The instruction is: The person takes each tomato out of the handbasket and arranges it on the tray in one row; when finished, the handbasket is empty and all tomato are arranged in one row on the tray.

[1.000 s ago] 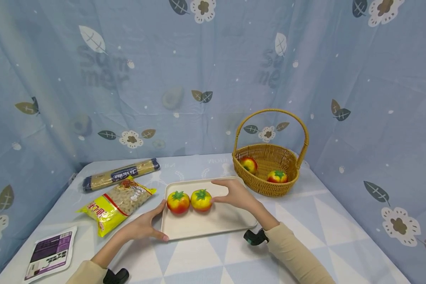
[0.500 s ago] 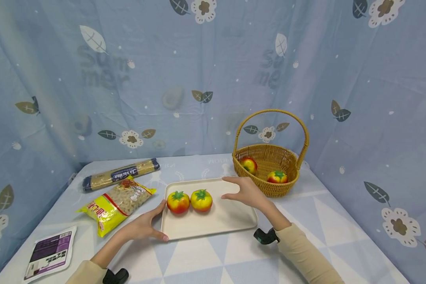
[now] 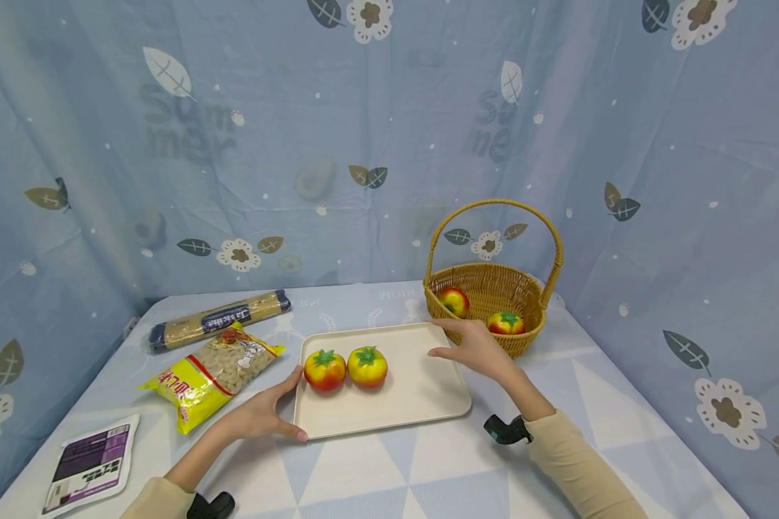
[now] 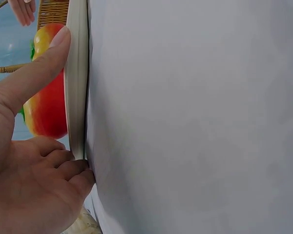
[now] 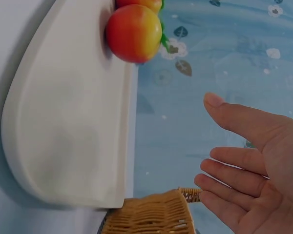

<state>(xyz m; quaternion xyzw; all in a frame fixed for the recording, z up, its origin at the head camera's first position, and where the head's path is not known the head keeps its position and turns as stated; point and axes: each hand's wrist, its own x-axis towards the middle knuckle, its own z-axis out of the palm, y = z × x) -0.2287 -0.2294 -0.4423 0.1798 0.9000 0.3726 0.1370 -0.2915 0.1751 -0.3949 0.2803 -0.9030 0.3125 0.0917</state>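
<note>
On a cream tray (image 3: 402, 400) sit two red-yellow persimmons with green leafy tops, the left persimmon (image 3: 325, 371) and the right persimmon (image 3: 367, 367), side by side near its left end. My left hand (image 3: 260, 414) holds the tray's front left corner. In the left wrist view the thumb lies along the rim (image 4: 77, 97) and the bent fingers (image 4: 71, 170) meet the edge. My right hand (image 3: 477, 351) hovers by the tray's right end, fingers apart, nothing in it. The right wrist view shows that palm (image 5: 283, 180) with the thumb spread from the fingers.
A wicker basket (image 3: 487, 342) with a tall handle stands behind my right hand, holding two similar fruits (image 3: 506, 323). At the left lie a pasta packet (image 3: 221, 318), a yellow snack bag (image 3: 214, 375) and a purple-white pouch (image 3: 91, 465). A patterned curtain (image 3: 363, 108) surrounds the table.
My right hand has moved rightward, away from the right persimmon, toward the tray's right end near the basket. The left hand and the fruits stay put.
</note>
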